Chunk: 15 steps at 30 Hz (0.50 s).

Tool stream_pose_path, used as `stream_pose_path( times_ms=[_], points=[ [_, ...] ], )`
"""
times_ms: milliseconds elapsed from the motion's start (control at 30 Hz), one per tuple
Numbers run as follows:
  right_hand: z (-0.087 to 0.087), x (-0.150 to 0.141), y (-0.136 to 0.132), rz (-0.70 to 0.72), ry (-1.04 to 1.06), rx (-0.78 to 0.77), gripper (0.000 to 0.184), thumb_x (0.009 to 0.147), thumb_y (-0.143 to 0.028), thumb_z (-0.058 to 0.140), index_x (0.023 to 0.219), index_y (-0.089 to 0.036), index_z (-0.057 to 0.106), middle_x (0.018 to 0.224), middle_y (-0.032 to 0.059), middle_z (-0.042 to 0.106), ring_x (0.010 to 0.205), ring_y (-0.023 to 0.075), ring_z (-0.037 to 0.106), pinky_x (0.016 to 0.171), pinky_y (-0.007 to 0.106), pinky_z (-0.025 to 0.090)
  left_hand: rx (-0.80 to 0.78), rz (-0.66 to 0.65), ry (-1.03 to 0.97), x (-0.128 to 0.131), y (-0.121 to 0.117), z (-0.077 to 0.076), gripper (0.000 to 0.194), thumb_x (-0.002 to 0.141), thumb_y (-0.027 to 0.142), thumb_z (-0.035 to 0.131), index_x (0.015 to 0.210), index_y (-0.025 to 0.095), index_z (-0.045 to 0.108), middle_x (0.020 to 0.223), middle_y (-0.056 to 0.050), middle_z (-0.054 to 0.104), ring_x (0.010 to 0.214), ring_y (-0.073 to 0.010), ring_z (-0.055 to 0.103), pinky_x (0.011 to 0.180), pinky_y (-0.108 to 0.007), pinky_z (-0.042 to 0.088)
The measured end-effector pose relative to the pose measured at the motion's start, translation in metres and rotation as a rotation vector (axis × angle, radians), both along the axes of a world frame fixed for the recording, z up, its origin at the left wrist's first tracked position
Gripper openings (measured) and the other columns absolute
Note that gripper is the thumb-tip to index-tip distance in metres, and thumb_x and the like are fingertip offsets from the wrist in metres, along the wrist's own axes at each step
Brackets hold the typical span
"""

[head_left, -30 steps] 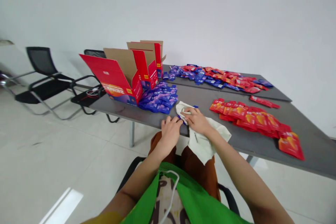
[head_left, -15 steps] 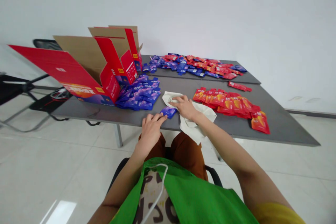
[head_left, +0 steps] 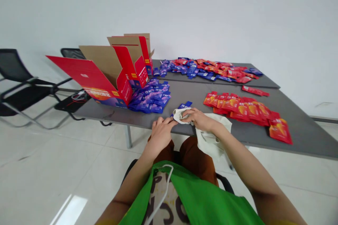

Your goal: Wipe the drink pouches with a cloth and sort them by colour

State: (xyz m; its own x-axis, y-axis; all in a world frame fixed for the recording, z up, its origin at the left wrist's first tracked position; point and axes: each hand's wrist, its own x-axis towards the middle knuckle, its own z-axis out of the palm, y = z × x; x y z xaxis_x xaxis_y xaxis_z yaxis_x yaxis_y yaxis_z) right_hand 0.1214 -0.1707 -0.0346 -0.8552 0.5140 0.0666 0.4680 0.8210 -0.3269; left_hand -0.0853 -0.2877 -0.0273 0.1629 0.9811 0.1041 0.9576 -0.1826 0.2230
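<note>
A blue pouch (head_left: pixel 185 105) lies flat near the table's front edge, mostly covered by a white cloth (head_left: pixel 215 144). My right hand (head_left: pixel 196 117) grips a bunched part of this cloth and presses it onto the pouch; the rest trails right and hangs over the edge. At the pouch's lower left corner, the fingertips of my left hand (head_left: pixel 161 130) touch it, the fingers lying fairly flat on the table. To the left is a pile of blue pouches (head_left: pixel 150 97). Overlapping red pouches (head_left: pixel 243 108) lie in rows to the right.
Open red cardboard boxes (head_left: pixel 105 88) line the table's left side. A mixed heap of red and blue pouches (head_left: pixel 208 69) lies at the back. One red pouch (head_left: pixel 255 90) lies apart on the grey table (head_left: pixel 185 89). Black chairs (head_left: pixel 23 89) stand at left.
My right hand has drawn the cloth down toward the front edge over the pouch, uncovering its top end. My left hand stays by the pouch. The view has shifted left.
</note>
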Motion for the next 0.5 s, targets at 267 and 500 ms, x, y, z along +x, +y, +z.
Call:
stream_pose_path(
  times_ms=[267,500],
  points=[
    [0.018,0.025,-0.03,-0.46,-0.211,0.008,0.055,0.077,-0.006,0.044,0.112,-0.039,0.07,0.123,-0.0021,0.064,0.104,0.0234,0.053,0.088,0.036,0.039,0.143,0.159,-0.11,0.016,0.025,0.006,0.036,0.082,0.017,0.046,0.106,0.023,0.073,0.101,-0.011,0.07,0.104,-0.0291,0.052,0.092,-0.042,0.04],
    [0.017,0.02,-0.047,-0.64,-0.194,0.006,0.055,0.083,-0.008,0.039,0.119,-0.04,0.066,0.126,-0.0002,0.06,0.101,0.0232,0.052,0.087,0.036,0.038,0.221,0.18,-0.143,0.048,0.038,-0.004,0.073,0.078,0.046,0.061,0.139,0.009,0.044,0.132,-0.022,0.055,0.123,-0.0362,0.045,0.099,-0.045,0.038]
  ],
)
